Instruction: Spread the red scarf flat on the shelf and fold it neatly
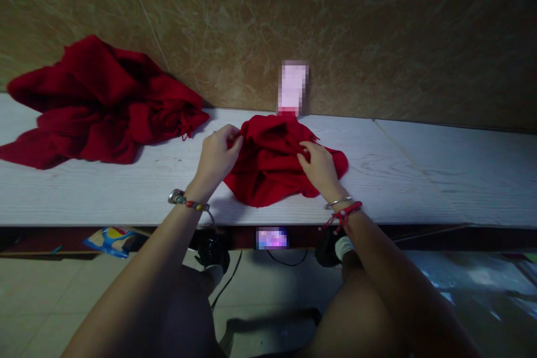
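Observation:
A crumpled red cloth (pixel 266 176) lies in loose folds on a white wood-grain ledge (pixel 398 179), in front of me. At its upper left edge, my left hand (pixel 217 154) is closed, thumb and forefinger pinching the fabric. My right hand (pixel 319 166) rests over the right part of the same cloth, its thumb and curled fingers gripping a fold. A few threads stick out near the right hand's fingertips. Farther left, a larger heap of red cloth (pixel 96 103) with a fringed end leans against the wall, apart from both hands.
A blurred pale pink rectangle (pixel 292 86) stands against the brown marbled wall (pixel 210 28). Below the ledge are a lit phone-like screen (pixel 271 238), a black cable (pixel 289 264) and a blue snack-like packet (pixel 111 241). My knees and shoes are under the ledge's front edge.

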Demonstrator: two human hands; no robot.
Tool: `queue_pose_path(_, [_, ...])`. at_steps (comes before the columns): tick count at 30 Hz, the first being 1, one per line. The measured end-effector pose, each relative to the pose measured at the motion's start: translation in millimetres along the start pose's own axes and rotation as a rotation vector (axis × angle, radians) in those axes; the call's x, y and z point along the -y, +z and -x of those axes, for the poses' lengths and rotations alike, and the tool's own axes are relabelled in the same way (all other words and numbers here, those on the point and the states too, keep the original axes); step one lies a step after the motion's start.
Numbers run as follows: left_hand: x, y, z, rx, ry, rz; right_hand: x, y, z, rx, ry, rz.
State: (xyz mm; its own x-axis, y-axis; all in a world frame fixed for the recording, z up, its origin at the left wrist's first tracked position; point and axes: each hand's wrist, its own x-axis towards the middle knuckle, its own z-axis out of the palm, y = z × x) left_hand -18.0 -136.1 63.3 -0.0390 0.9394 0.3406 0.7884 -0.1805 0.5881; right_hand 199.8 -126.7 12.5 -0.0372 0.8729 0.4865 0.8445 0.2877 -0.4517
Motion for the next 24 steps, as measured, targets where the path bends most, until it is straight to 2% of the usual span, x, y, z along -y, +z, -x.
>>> queue_pose_path(4, [1.8, 4.1, 0.1, -0.022, 0.012, 0.038, 0.3, -4.5, -3.1, -0.036, -0.007, 0.052])
queue_pose_path(6, [2.8, 0.9, -0.8, -0.081, 0.024, 0.101, 1.2, -10.0, -5.2, -0.123, 0.015, 0.006])
queue_pose_path(11, [6.6, -20.1, -5.6, -0.335, 0.113, 0.319, 2.6, -37.6, -6.4, -0.405, 0.048, -0.094])
queue_pose_path(13, [10.7, -30.9, -6.7, -0.337, 0.181, 0.367, 1.8, -51.7, -4.0, -0.468, 0.015, -0.080])
queue_pose_path(14, [13.5, -35.5, -6.7, -0.273, 0.210, 0.359, 0.7, -57.9, -1.8, -0.468, -0.008, -0.065])
queue_pose_path(16, [19.8, -40.6, -5.3, -0.009, 0.236, 0.254, -2.8, -66.3, 4.9, -0.362, -0.066, -0.022])
queue_pose_path(18, [25.6, -38.9, -2.3, 0.339, 0.214, 0.042, -8.2, -67.7, 14.3, -0.098, -0.137, 0.044])
queue_pose_path(20, [28.8, -31.3, 1.5, 0.589, 0.182, -0.181, -14.7, -63.3, 24.9, 0.212, -0.190, 0.135])
queue_pose_path(22, [28.7, -22.0, 4.3, 0.674, 0.173, -0.313, -20.9, -56.8, 34.3, 0.397, -0.207, 0.221])
queue_pose_path(24, [26.2, -15.0, 5.1, 0.679, 0.161, -0.381, -25.2, -52.2, 40.1, 0.436, -0.207, 0.266])
